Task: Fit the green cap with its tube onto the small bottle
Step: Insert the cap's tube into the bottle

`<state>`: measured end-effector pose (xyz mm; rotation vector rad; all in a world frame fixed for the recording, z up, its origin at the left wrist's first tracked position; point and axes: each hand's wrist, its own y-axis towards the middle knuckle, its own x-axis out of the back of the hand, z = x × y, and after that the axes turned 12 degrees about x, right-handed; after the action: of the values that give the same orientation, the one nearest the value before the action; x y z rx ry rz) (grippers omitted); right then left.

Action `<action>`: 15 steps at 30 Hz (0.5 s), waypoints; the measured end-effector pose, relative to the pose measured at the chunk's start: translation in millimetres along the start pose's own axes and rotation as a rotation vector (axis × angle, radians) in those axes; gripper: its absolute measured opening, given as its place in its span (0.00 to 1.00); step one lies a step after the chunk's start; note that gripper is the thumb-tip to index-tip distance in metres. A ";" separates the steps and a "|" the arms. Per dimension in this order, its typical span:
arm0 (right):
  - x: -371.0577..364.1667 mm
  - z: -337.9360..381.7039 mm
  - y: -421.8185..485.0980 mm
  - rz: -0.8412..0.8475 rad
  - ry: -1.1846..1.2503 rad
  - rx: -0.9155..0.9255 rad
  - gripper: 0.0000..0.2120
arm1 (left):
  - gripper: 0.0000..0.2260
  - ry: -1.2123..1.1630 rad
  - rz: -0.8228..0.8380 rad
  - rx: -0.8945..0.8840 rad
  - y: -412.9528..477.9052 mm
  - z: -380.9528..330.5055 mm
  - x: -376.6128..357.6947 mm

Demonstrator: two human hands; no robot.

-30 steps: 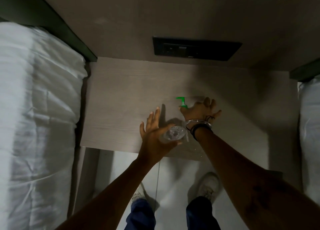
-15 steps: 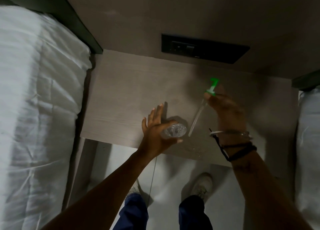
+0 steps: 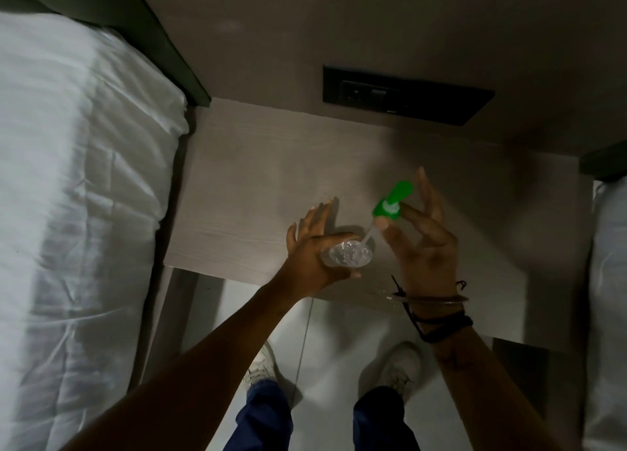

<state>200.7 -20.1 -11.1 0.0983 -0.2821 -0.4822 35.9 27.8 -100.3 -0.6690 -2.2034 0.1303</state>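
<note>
A small clear bottle (image 3: 347, 254) stands near the front edge of the wooden bedside table (image 3: 237, 186), seen from above. My left hand (image 3: 315, 250) wraps its left side, thumb in front, fingers stretched out behind. My right hand (image 3: 420, 237) pinches the green pump cap (image 3: 392, 201) between thumb and forefinger, tilted, its other fingers spread. The cap's clear tube (image 3: 369, 237) slants down and left, and its lower end reaches the bottle's mouth; whether it is inside I cannot tell.
A white bed (image 3: 78, 213) lies along the left and another white bed (image 3: 609, 281) at the right edge. A black socket panel (image 3: 403, 94) is set in the wall behind the table. My shoes (image 3: 261, 369) stand on the pale floor below the table's front edge.
My right hand lifted the green cap with its tube off the table, swung it right, then brought it back left so the tube's end meets the bottle. The left hand kept holding the bottle.
</note>
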 end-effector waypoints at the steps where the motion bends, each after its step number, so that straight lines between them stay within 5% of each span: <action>1: -0.5 -1.2 -5.0 0.042 -0.078 0.023 0.15 | 0.32 0.026 -0.020 0.007 -0.5 0.1 -2.0; 5: -1.7 -11.2 -25.9 0.226 -0.310 0.179 0.15 | 0.27 0.009 -0.121 -0.026 -7.2 -1.4 -5.1; 12: -5.7 -26.0 -30.6 0.371 -0.420 0.130 0.19 | 0.25 -0.024 -0.083 -0.061 -10.4 -7.7 5.2; 15: -7.0 -27.6 -27.2 0.417 -0.439 0.102 0.32 | 0.25 0.003 -0.095 -0.067 -7.9 -5.2 3.6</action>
<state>190.7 -40.0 -43.6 0.0296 -0.7412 -0.0681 34.5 22.2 -92.0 -0.5990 -2.2405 0.0070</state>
